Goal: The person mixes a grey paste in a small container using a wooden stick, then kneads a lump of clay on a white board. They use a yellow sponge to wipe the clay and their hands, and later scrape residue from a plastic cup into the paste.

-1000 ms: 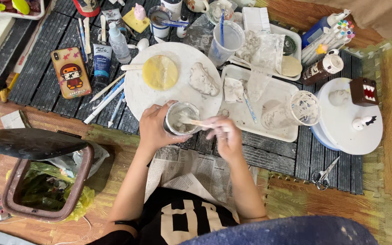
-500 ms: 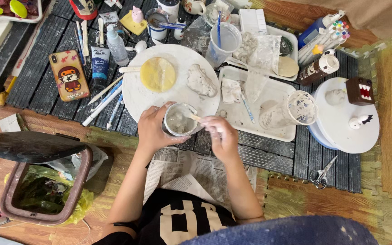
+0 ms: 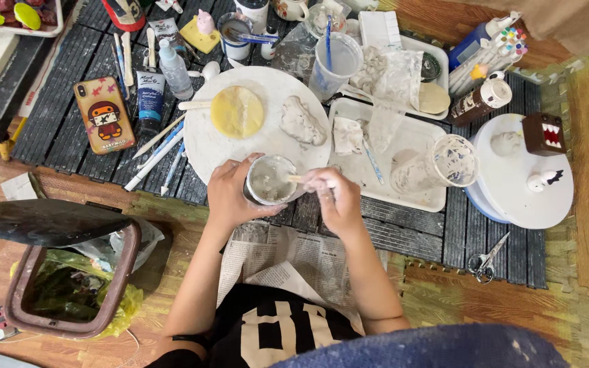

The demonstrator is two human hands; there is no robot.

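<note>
Nearest the person, the left hand [image 3: 230, 197] wraps around a small clay-smeared cup [image 3: 269, 180] at the near edge of the round white board [image 3: 206, 146]. Beside the cup, the right hand [image 3: 335, 197] pinches a wooden stick [image 3: 296, 178] dipped inside. The cup looks light, slippery with slip; its sidewall seems the safest hold.

A small cup [image 3: 269, 180] sits on the near edge of a round board [image 3: 257, 123], between the left hand [image 3: 230, 194] and right hand [image 3: 335, 197]. A tray [image 3: 410, 197] lies right of the board, a phone [image 3: 103, 114] well left (bin [image 3: 69, 279] nearer, lower left). Newspaper [image 3: 294, 255] lies before the hands.
</note>
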